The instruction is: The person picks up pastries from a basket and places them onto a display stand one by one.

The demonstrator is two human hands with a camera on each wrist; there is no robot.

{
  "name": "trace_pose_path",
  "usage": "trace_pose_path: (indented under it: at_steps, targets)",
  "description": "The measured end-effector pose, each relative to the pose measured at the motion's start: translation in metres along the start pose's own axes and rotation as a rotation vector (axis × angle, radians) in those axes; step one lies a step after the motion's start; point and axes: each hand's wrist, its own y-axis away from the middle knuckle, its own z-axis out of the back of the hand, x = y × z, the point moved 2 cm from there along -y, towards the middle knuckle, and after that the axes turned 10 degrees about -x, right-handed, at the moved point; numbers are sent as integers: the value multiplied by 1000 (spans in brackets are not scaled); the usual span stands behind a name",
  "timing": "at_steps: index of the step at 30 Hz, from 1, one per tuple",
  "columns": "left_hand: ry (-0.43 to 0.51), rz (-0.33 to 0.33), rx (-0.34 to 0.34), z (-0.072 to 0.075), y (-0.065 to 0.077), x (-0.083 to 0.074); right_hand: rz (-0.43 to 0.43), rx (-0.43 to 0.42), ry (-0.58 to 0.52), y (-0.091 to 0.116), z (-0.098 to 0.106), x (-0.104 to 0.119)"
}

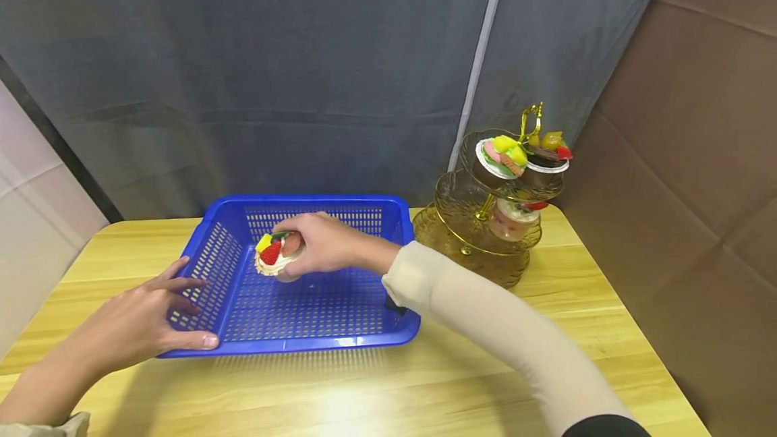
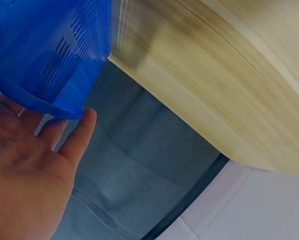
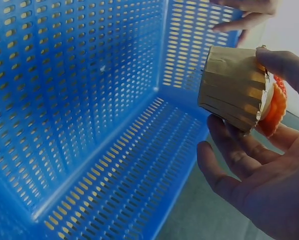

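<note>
My right hand [image 1: 324,241] pinches a cupcake [image 1: 271,253] topped with cream, a strawberry and a yellow piece. It is held inside the outline of the blue plastic basket [image 1: 315,342], above its floor. From the right wrist camera, the cupcake's brown pleated cup [image 3: 232,85] sits between thumb and fingers, tilted on its side. My left hand [image 1: 142,319] grips the basket's left rim, fingers hooked over the edge and thumb on the front corner. The left wrist view shows these fingers [image 2: 77,137] at the rim.
A gold-trimmed three-tier glass stand [image 1: 464,235] is right of the basket. Its upper tier bears two cupcakes, one with yellow and pink toppings [image 1: 500,157], the other chocolate [image 1: 546,160]. A pale dessert cup [image 1: 512,221] sits one tier below. Grey curtain [image 1: 303,73] hangs behind the wooden table [image 1: 291,396].
</note>
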Motion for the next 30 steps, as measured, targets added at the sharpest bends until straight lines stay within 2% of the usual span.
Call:
trace_pose_path:
  at_steps: [10,20,26,30]
  targets:
    - [4,6,-3,1,0,0,-17,-80,-53,31,29,-7]
    - [12,14,-1,0,0,1,-72,-144,-85,61,51,-18]
    - [12,15,2,0,0,1,-81,-232,-187,79,64,-31]
    - [10,8,-4,0,1,1,-87,-294,-214,92,74,-40]
